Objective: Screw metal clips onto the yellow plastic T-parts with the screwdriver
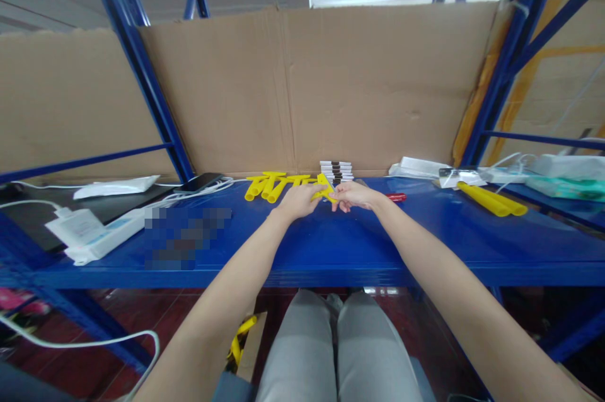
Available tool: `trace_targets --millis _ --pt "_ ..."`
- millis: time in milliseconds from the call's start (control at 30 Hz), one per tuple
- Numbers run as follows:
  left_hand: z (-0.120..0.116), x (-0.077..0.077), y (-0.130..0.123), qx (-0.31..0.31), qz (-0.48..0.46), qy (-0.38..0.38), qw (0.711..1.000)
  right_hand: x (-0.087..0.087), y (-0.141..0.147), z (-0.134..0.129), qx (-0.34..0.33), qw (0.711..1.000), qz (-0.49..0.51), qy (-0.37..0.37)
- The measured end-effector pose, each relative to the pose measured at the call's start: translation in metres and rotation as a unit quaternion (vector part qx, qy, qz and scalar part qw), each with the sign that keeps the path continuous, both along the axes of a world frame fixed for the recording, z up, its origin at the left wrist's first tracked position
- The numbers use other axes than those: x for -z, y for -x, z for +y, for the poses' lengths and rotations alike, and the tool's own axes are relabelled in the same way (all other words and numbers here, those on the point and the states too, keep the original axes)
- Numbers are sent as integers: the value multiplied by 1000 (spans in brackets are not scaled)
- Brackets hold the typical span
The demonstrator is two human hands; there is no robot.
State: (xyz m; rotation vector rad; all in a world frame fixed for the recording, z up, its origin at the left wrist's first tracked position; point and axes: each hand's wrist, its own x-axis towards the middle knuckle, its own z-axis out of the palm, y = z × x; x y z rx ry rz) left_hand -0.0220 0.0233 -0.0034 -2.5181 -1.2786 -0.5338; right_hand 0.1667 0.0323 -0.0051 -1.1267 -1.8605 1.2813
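Note:
A yellow T-shaped plastic piece (325,184) is held above the blue shelf, tilted. My left hand (299,201) is closed on it from the left. My right hand (353,196) is closed in a pinch at its right side, and whatever lies between those fingertips is too small to make out. Several more yellow T-shaped pieces with tube handles (270,188) lie left of my left hand. Just behind my hands stands a stack of white strips with dark bands (336,170). A red tool (396,197) lies right of my right hand.
The blue shelf (331,251) has a cardboard wall (350,87) behind it. At left are a white power strip (113,235), cables and a dark phone (202,183). Two yellow tubes (491,200) and white packets (420,167) lie right. Below, a box (252,346) holds yellow pieces.

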Motion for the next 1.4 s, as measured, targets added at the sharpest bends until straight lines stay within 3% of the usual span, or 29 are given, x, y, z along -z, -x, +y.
trace_targets --millis 167,267,367,433,533,767,1000,1400 --pt "-1 -1 -2 1 -1 15 1000 -4 -6 1 31 999 -24 6" --pt "-3 -1 -4 4 -6 23 1000 -4 -25 11 129 989 -41 -53" --pt "-2 -1 -4 -1 -10 26 1000 2 -45 26 302 936 -93 -156" --pt "-2 0 -4 -3 -15 28 999 7 -54 34 334 907 -150 -208" --pt "-2 -1 -4 -6 -21 31 999 13 -57 38 320 885 -230 -250" --pt "-6 -4 -5 -11 -13 36 999 12 -51 34 291 859 -343 -246" --pt "-3 -1 -5 -14 10 34 999 6 -24 23 239 819 -464 -239" --pt "-2 0 -5 1 1 51 999 6 -13 25 200 779 -532 -265"
